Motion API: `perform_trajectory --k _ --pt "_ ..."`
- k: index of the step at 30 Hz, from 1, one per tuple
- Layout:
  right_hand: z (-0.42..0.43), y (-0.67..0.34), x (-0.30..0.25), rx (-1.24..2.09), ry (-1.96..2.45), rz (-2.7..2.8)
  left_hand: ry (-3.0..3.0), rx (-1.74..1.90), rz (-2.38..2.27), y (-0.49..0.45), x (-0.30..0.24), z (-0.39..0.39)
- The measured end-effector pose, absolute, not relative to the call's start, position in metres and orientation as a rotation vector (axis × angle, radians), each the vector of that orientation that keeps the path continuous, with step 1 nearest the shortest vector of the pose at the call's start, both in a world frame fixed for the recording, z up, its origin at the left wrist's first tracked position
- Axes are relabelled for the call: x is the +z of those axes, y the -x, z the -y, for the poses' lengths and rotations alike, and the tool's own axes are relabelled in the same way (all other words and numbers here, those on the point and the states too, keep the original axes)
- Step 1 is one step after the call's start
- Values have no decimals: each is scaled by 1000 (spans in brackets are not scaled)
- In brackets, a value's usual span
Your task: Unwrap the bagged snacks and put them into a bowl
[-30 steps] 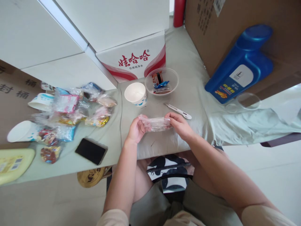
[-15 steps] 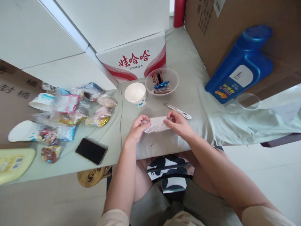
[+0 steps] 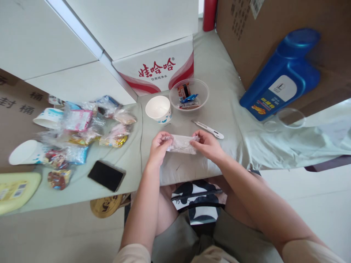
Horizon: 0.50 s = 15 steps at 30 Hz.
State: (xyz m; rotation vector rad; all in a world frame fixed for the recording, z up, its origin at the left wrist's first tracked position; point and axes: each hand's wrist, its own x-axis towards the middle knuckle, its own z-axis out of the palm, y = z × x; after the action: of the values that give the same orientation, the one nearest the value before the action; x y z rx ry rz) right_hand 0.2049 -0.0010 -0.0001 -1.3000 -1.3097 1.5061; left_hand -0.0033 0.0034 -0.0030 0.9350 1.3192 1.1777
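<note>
A small clear plastic packet (image 3: pixel 181 144) with whitish contents is stretched between my two hands, above the cloth-covered table. My left hand (image 3: pixel 159 147) pinches its left end, and my right hand (image 3: pixel 207 144) pinches its right end. What lies inside the packet I cannot make out. Just beyond my right hand lies a white utility knife (image 3: pixel 208 129). Past my hands stand a white paper cup (image 3: pixel 159 109) with blue marks and a clear plastic bowl (image 3: pixel 203 99) holding several wrapped snacks (image 3: pixel 186 96).
Several snack packets (image 3: pixel 79 120) are heaped on the left, beside paper cups (image 3: pixel 26 152) lying on their sides. A black phone (image 3: pixel 106 175) lies near the front edge. At right are a blue bottle (image 3: pixel 285 76), a clear lid (image 3: pixel 291 118) and a large carton (image 3: pixel 323 22).
The left hand has shifted its hold slightly on the packet, whose left end now sits bunched in the fingers. Both hands stay in nearly the same place.
</note>
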Motion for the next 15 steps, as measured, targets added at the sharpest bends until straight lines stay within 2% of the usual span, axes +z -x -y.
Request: perform_trajectory --k 15 --pt "4 -203 8 1468 1343 1380 -1054 1236 -1452 -1 -1 -1"
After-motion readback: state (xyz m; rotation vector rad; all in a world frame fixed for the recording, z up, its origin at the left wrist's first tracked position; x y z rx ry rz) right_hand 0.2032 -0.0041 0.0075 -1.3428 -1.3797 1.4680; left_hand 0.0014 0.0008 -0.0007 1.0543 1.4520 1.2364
